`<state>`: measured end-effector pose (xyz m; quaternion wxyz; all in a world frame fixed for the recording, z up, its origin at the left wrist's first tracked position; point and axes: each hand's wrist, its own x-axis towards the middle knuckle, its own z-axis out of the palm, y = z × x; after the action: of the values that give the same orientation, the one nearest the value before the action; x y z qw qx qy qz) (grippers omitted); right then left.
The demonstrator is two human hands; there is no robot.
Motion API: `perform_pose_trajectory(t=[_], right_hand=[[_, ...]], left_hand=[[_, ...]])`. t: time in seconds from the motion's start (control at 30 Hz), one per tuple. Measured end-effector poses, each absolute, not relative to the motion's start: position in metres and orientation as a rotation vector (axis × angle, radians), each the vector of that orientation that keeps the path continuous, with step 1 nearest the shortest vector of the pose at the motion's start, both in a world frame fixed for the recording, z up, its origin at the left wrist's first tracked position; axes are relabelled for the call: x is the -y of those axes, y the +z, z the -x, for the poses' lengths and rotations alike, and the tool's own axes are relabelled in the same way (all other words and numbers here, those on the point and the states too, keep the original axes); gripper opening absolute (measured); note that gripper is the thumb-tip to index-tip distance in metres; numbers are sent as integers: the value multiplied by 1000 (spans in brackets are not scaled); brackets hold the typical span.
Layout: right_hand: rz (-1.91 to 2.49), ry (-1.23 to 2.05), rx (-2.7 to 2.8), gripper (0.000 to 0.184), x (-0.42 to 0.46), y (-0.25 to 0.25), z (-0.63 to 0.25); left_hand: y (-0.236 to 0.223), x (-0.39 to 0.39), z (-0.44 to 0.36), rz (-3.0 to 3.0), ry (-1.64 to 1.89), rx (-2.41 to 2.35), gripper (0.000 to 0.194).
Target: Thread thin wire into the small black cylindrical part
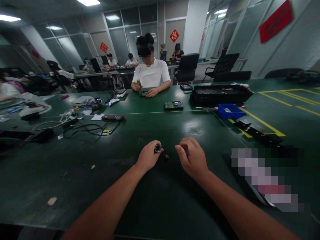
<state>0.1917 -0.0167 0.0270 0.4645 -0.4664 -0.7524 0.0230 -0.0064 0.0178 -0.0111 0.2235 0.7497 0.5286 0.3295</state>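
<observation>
A dark cylinder (157,148) with a silvery ring at its open-looking end sits in the left hand (147,156), above the near middle of the green table (120,186); thumb and fingers close around its side. The right hand (193,156), just to the right and apart from it, curls its fingers toward the thumb; whether anything is pinched there I cannot tell. A small dark piece (167,156) lies on the table between the hands, nearer the left one. The cylinder looks light enough for one hand and probably stiff, with a smooth rim that might slip under a fingertip; whether it is fragile is unclear. Its side wall seems the best hold, keeping the ringed end free. That end faces up and back toward the wearer, so the long axis appears to run down and away into the fist, its other end hidden.
</observation>
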Motion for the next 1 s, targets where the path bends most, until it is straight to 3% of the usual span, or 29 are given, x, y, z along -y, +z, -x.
perform_pose_trajectory(t=[0.3, 0.53, 0.77, 1.0], right_hand=[[1624, 249, 2277, 21, 1, 17, -188], [1544, 518, 2430, 25, -10, 8, -190], [1485, 495, 2438, 31, -6, 10, -177], [1459, 451, 2460, 17, -2, 9, -169]], left_hand=[[-13, -20, 9, -2012, 990, -1416, 9], [-13, -20, 9, -2036, 968, -1399, 10], [-15, -21, 8, -2007, 982, -1435, 12], [-15, -21, 7, -1992, 1005, -1432, 13]])
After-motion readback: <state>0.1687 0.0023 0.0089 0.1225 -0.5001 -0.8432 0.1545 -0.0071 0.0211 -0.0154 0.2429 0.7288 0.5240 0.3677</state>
